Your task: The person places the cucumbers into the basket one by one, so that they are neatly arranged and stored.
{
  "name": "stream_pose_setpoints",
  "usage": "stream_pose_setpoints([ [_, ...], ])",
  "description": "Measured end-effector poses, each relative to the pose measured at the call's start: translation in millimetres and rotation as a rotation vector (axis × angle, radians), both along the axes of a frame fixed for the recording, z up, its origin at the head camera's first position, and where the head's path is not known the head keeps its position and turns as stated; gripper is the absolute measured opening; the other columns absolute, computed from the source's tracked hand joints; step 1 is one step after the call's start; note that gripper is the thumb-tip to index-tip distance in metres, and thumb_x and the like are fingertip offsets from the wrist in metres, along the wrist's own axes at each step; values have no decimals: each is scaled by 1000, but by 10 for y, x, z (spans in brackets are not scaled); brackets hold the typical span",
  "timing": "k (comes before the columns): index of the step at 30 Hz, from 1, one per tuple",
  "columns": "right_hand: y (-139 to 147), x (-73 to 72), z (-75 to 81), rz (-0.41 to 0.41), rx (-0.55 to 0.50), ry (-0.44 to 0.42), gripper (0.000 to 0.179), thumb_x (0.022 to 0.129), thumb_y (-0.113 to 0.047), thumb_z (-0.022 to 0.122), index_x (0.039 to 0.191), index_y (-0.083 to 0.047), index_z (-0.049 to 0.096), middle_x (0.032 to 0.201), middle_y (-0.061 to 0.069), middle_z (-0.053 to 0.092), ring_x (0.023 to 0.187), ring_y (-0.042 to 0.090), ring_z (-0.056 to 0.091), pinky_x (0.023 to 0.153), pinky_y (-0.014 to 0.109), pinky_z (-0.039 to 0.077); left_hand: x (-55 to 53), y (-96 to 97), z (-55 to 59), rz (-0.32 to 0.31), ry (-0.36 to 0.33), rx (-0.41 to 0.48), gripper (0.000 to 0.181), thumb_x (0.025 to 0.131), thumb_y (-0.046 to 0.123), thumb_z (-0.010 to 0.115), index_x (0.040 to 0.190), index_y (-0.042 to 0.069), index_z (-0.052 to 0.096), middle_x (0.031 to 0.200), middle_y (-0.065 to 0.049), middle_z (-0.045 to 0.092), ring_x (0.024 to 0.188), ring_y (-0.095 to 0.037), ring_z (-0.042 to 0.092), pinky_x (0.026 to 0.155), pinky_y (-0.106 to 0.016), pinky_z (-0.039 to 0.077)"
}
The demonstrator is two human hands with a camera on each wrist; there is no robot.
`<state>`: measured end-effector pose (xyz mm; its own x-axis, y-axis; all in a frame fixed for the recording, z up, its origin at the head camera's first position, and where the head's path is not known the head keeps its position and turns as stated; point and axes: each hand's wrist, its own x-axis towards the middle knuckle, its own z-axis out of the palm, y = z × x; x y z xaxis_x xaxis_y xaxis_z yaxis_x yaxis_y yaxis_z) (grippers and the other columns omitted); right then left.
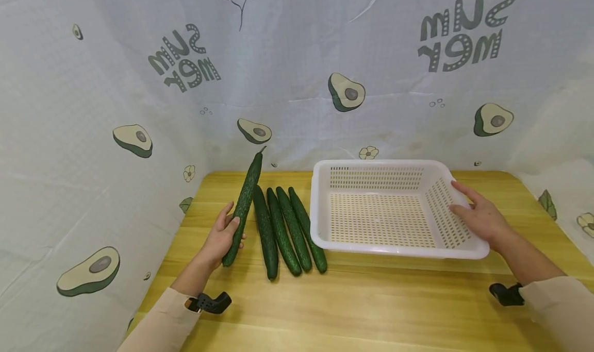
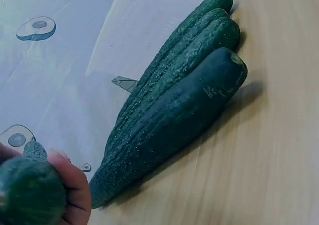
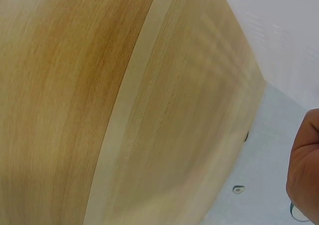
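My left hand [image 1: 221,241] grips a long green cucumber [image 1: 246,202] around its lower part, its thin stem end pointing up and away. In the left wrist view the blunt end of this cucumber fills the lower left corner. Just to its right, several more cucumbers [image 1: 265,233] lie side by side on the table. A white plastic basket [image 1: 371,249] with slotted walls stands right of them, with nothing inside. Pinching its right rim is my right hand [image 1: 484,219], thumb on the inner side. The right wrist view shows only part of that hand [image 3: 304,170].
The wooden table [image 1: 352,300] has a light yellow grain. A white sheet [image 1: 297,84] printed with avocados and lettering hangs behind it and along the sides. Both wrists wear dark straps with small black devices [image 1: 215,303].
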<state>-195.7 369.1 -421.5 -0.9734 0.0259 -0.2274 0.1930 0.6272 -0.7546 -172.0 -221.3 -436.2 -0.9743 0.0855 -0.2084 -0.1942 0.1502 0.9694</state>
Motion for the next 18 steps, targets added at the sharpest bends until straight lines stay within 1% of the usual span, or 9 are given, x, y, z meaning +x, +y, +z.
stream_pose_setpoints([
  [3, 1, -4, -3, 0, -8, -6, 73, 110, -38, 40, 165, -22, -5, 143, 45, 37, 82, 24, 72, 64, 39, 62, 0, 17, 37, -9, 25, -36, 72, 109, 19, 50, 166, 22, 5, 162, -21, 28, 87, -21, 59, 67, -30, 54],
  [6, 11, -5, 7, 1, -17, -11, 72, 110, -38, 40, 165, -23, -5, 143, 44, 37, 82, 24, 72, 64, 39, 62, -11, 46, 95, -51, 68, -72, 85, 101, 12, 63, 166, 18, 8, 160, -22, 32, 81, -23, 60, 66, -33, 55],
  [9, 15, -4, 17, 1, -18, -14, 73, 110, -38, 40, 165, -23, -5, 143, 44, 37, 82, 23, 72, 64, 39, 62, -21, 78, 153, -93, 107, -102, 89, 95, 4, 66, 165, 15, 12, 162, -24, 29, 80, -30, 62, 66, -37, 55],
  [10, 14, -3, 20, 2, -14, -14, 73, 110, -38, 40, 165, -22, -5, 143, 44, 37, 81, 23, 72, 64, 39, 62, -23, 89, 172, -107, 116, -112, 89, 94, 3, 66, 165, 14, 13, 164, -24, 27, 85, -33, 64, 65, -37, 55],
  [11, 12, -2, 22, 2, -12, -14, 73, 110, -38, 40, 165, -22, -5, 143, 44, 37, 81, 24, 72, 64, 39, 61, -25, 100, 189, -117, 125, -126, 88, 94, 2, 65, 165, 14, 15, 165, -24, 25, 96, -36, 65, 65, -37, 55],
  [13, 6, 1, 24, 1, -8, -17, 73, 110, -38, 40, 165, -21, -5, 142, 44, 37, 81, 24, 71, 64, 39, 61, -26, 119, 220, -138, 141, -155, 86, 93, 1, 65, 164, 12, 18, 167, -24, 21, 123, -41, 57, 65, -37, 55],
  [15, 0, 4, 24, 1, -6, -18, 73, 110, -38, 40, 164, -20, -5, 142, 44, 37, 81, 24, 71, 64, 38, 61, -26, 143, 251, -158, 163, -197, 82, 93, 2, 65, 162, 10, 22, 168, -22, 21, 145, -40, 39, 72, -39, 54],
  [17, -4, 5, 20, 0, -8, -17, 73, 110, -38, 40, 164, -20, -5, 142, 44, 37, 81, 24, 71, 64, 39, 61, -33, 174, 285, -174, 192, -230, 77, 93, 3, 66, 159, 8, 26, 166, -21, 26, 153, -39, 27, 89, -44, 53],
  [18, -5, 5, 17, -1, -10, -14, 73, 110, -37, 40, 165, -20, -5, 143, 44, 37, 81, 24, 71, 64, 39, 61, -37, 192, 305, -180, 209, -249, 75, 93, 4, 66, 158, 7, 29, 165, -20, 29, 153, -39, 27, 97, -48, 51],
])
